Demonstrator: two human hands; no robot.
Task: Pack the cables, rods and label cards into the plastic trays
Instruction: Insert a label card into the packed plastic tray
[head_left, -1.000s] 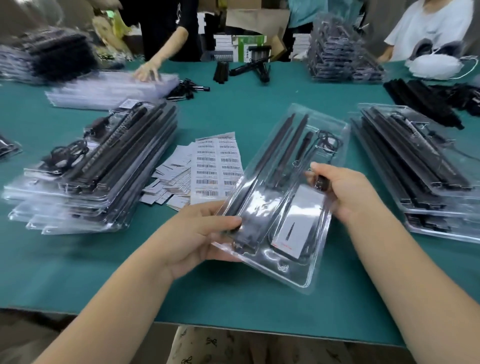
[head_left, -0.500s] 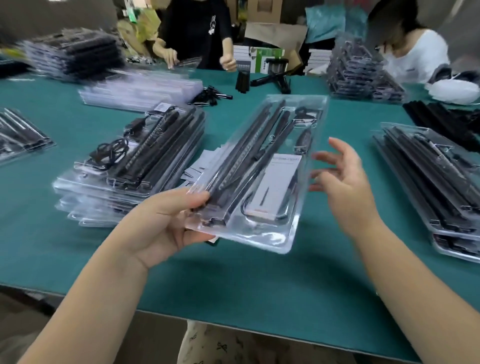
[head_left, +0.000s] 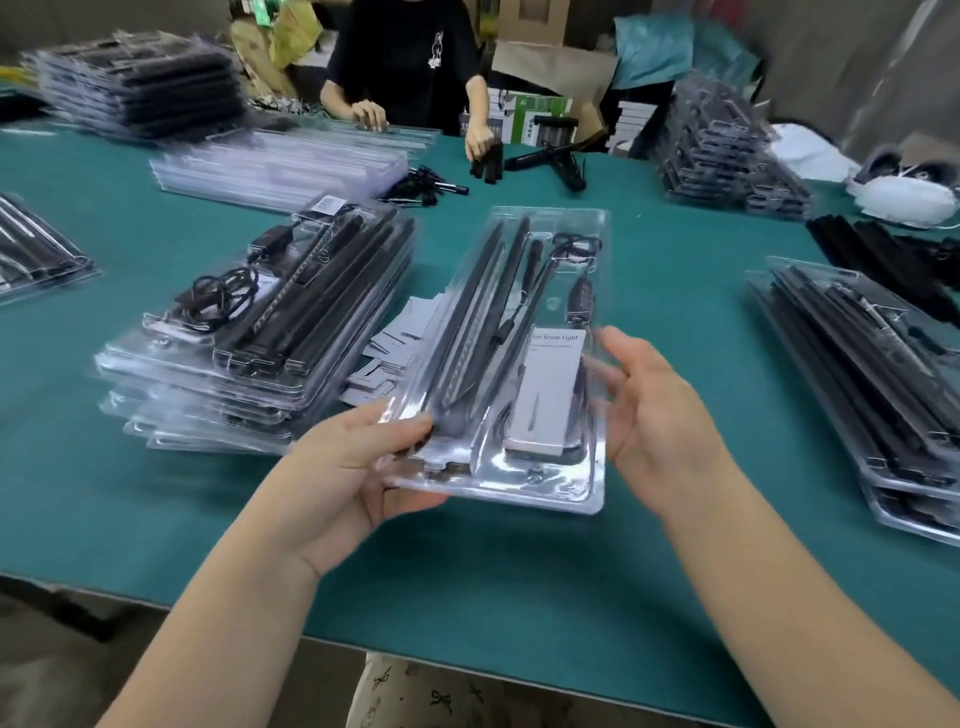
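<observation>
— Looking at the filled clear plastic blister tray (head_left: 540, 478), which way does it run from the grip?

— Its long axis points away from the person, near end low at the hands, far end raised over the green-topped desk (head_left: 519, 571). The left hand (head_left: 353, 467) carries it: thumb on top of the near left corner, fingers curled beneath. That is the only firm grip I can see.

— And the right hand (head_left: 654, 410)?

— Wide, fingers spread and fairly straight, lying just beside the tray's right rim. Whether the fingertips touch the plastic I cannot tell; it pinches nothing.

— What is inside?

— Long black rods (head_left: 472, 317) along the left channels, a coiled black cable (head_left: 571, 249) at the far right end, and a pale grey label card (head_left: 545, 395) in the near right pocket. It looks fully packed to me.

— So where does it go?

— My guess is the stack of packed clear trays (head_left: 249, 343) on the left, nearer the holding hand and lying on much the same axis, so only a slight turn would be needed. Loose white barcode labels (head_left: 395, 353) lie between the stack and the held tray, partly under it.

— Room to move?

— Bare desk in front of the person; another pile of trays (head_left: 872, 395) sits well apart on the right.
</observation>
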